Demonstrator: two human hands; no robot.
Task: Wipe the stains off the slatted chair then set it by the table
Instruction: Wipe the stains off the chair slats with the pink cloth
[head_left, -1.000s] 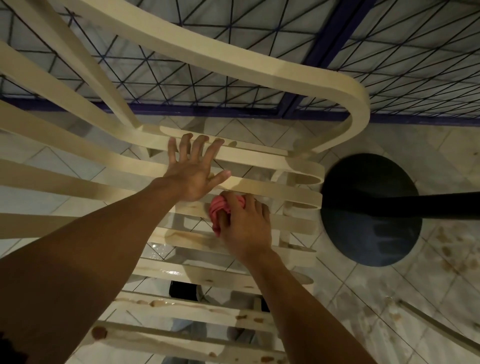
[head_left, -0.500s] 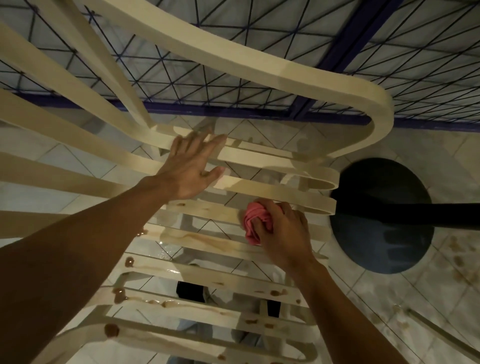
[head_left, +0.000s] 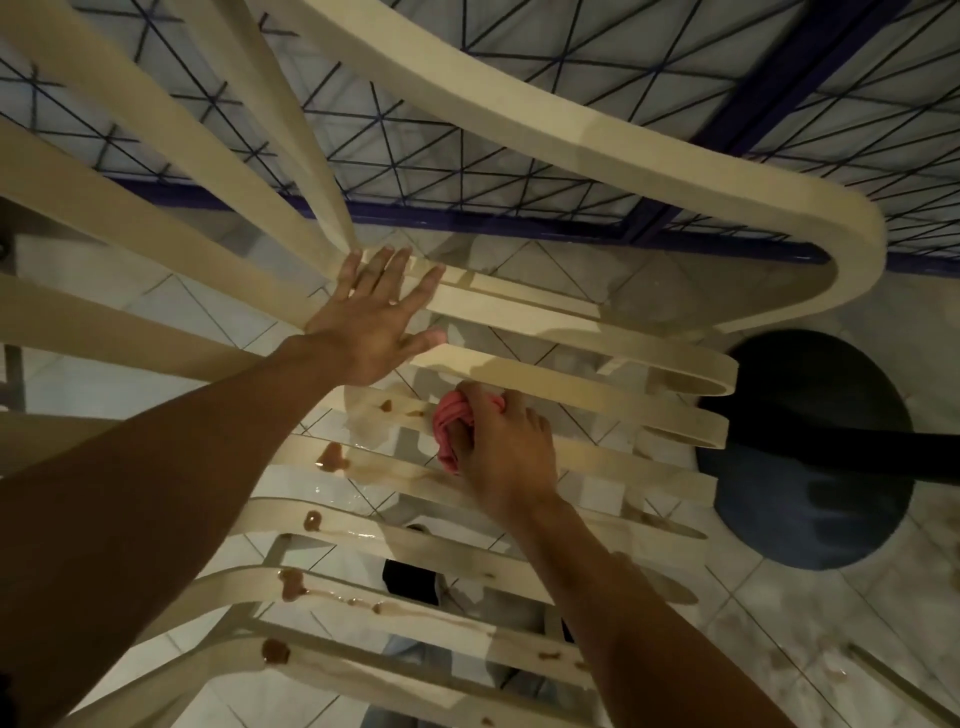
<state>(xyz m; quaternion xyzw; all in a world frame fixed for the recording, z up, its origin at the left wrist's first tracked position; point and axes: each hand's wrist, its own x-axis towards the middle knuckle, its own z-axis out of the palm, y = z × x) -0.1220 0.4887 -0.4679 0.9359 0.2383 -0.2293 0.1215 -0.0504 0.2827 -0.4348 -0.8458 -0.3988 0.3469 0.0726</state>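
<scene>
The left hand (head_left: 379, 317) lies flat, fingers spread, on a rear slat of the cream slatted chair (head_left: 571, 387). Just below and to its right, the right hand (head_left: 501, 452) grips a bunched pink cloth (head_left: 451, 423), pressing it against a seat slat. Brown stains (head_left: 332, 458) dot the slats beside the left forearm.

The chair (head_left: 571, 332) is cream, smooth and mostly matt; plastic or painted wood, I cannot tell which. Its near slats shine wet around glossy brown stains (head_left: 332, 457). The pink cloth (head_left: 451, 423) is soft, crumpled fabric. The floor tiles (head_left: 810, 649) look glazed. The far fence (head_left: 467, 221) is dark painted metal and thin wire.
</scene>
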